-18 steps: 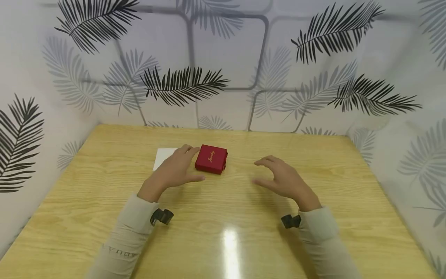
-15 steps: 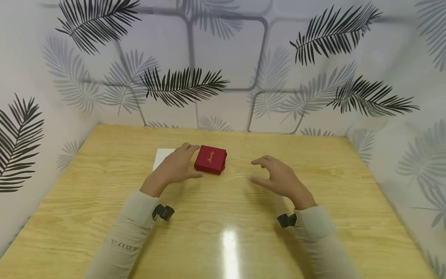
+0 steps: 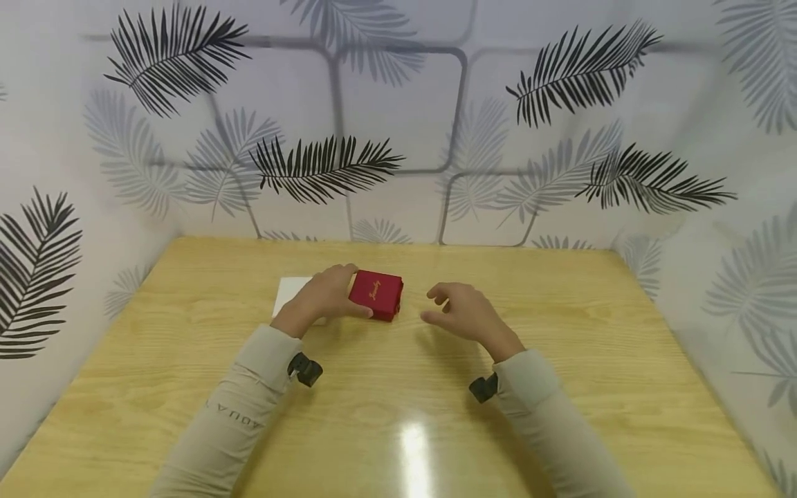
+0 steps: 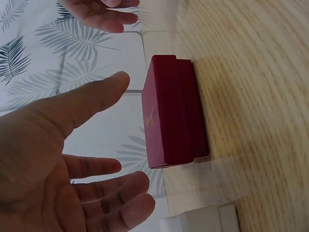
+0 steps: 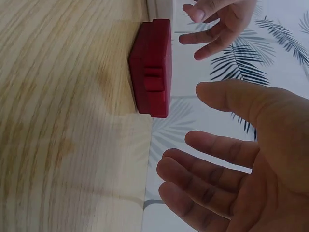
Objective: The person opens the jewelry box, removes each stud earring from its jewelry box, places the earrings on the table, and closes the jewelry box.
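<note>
The left hand (image 4: 37,164) hovers near a red box (image 4: 170,113) — a white box (image 4: 202,221) close by.

Head view looking forward-down; wrist views low, near, sharing red box (image 4: 170,111)

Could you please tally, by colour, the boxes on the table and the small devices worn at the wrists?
Red: 1, the jewelry box
White: 1, the white box, partly hidden in the head view
Black: 2, the left wrist device and the right wrist device
Total: 4
</note>
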`<state>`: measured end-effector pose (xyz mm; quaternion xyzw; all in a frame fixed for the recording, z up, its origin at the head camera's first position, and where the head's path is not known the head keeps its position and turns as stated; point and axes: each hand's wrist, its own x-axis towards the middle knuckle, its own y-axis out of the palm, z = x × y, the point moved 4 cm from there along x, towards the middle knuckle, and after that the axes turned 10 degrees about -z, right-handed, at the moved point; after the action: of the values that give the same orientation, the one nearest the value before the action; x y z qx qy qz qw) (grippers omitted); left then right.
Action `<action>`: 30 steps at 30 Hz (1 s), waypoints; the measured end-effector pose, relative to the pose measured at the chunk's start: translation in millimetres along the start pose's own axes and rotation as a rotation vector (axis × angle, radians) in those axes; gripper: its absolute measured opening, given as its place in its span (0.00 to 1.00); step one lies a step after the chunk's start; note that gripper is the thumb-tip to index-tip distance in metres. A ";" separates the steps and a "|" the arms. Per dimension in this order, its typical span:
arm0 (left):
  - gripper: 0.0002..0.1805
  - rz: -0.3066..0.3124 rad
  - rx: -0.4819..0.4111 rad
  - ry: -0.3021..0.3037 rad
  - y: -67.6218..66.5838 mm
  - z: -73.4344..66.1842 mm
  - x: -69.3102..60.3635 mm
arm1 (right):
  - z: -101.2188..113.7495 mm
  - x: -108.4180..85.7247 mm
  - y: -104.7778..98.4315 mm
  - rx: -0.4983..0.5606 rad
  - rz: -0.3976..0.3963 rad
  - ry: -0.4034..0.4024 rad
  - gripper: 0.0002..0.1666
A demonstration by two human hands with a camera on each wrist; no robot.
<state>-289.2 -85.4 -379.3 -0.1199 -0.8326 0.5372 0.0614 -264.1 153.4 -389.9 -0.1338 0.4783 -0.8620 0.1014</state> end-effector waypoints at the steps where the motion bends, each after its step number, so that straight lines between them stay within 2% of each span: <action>1: 0.48 0.006 0.002 -0.005 0.8 0.3 0.3 | 0.9 1.9 1.6 -0.012 0.006 -0.007 0.28; 6: 0.48 0.004 0.019 -0.046 4.9 2.7 2.3 | 4.0 10.9 7.5 -0.039 0.019 0.003 0.29; 15: 0.48 0.028 -0.002 -0.054 12.7 5.2 11.2 | 5.4 26.5 17.4 -0.019 0.064 0.023 0.30; 20: 0.43 -0.007 -0.032 -0.056 16.0 4.1 13.5 | 8.5 31.4 21.5 -0.012 0.075 0.038 0.33; 24: 0.44 -0.033 -0.038 -0.057 17.3 3.1 14.8 | 11.8 36.5 25.0 -0.005 0.073 0.056 0.37; 30: 0.46 -0.032 -0.036 -0.093 19.7 5.0 15.8 | 14.0 40.4 31.1 -0.024 0.086 0.088 0.41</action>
<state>-303.0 -77.8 -399.7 -0.0826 -0.8460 0.5259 0.0291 -296.2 113.7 -403.9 -0.0763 0.4977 -0.8563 0.1155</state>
